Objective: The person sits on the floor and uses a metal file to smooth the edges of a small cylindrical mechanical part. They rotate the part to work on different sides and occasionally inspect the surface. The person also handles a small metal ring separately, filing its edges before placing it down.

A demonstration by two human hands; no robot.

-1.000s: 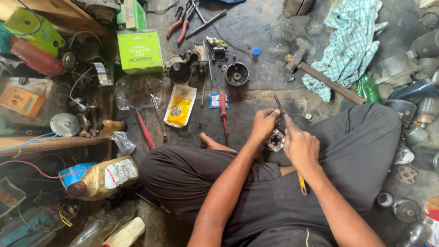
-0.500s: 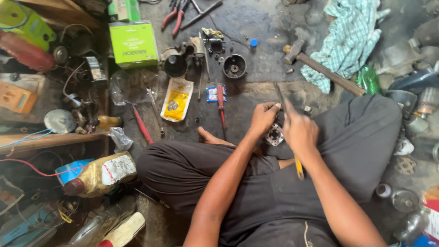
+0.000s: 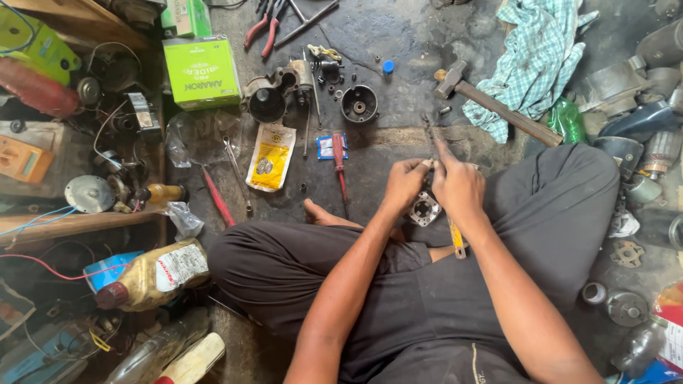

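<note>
Head view, one item group, seated person on a grimy concrete floor (image 3: 398,43).

Left hand (image 3: 403,183): fingers curled together, tips pinched against the top of a thin dark metal tool (image 3: 429,135) that sticks up and away from both hands. Right hand (image 3: 459,186): fingers folded and clamped on the same tool from the other side, forefinger laid along its shaft. The two hands touch.

Round silver metal part with a toothed centre hole (image 3: 424,210): lies just below the fingers, between the two wrists, above the black trousers (image 3: 299,263); whether either hand grips it cannot be told. Yellow-handled tool (image 3: 457,242): under the right wrist, on the lap.

Floor, near: red-handled screwdriver (image 3: 339,160) just left of the left hand; yellow printed pouch (image 3: 270,158); black round metal cup housing (image 3: 358,104); wooden-handled hammer (image 3: 491,103); checked green-and-white cloth (image 3: 533,60).

Floor, well apart: green cardboard box (image 3: 201,71); amber oil bottle with red cap (image 3: 153,274); red-handled pliers (image 3: 260,32).
</note>
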